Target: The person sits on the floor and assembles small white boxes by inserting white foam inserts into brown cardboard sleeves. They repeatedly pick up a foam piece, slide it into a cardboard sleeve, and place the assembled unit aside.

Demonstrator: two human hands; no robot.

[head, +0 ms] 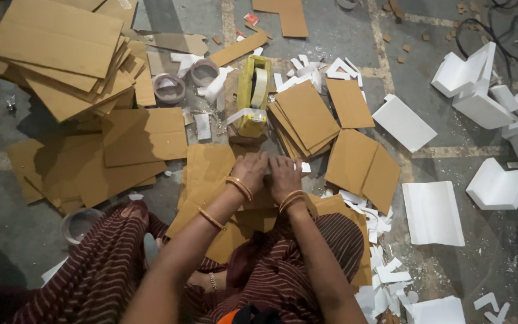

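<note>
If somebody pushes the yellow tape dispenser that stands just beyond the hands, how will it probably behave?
The yellow tape dispenser looks tall and narrow, so a push near its top would probably tip it rather than slide it. It stands partly on loose cardboard sheets and paper scraps, so its footing may be uneven. Its solid body suggests it is stiff and fairly heavy for its size.

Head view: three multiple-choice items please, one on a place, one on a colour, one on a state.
1. Where is the tape dispenser?
A. on the floor beyond the hands
B. on the lap
C. on the foam pieces

2. What colour is the dispenser?
A. red
B. yellow-green
C. blue

3. How are the left hand and right hand?
A. raised, apart
B. side by side, pressed on cardboard
C. holding scissors

A: it stands just past the fingertips.
B: its body is yellow-green.
B: both palms lie down together on the sheet.
</note>
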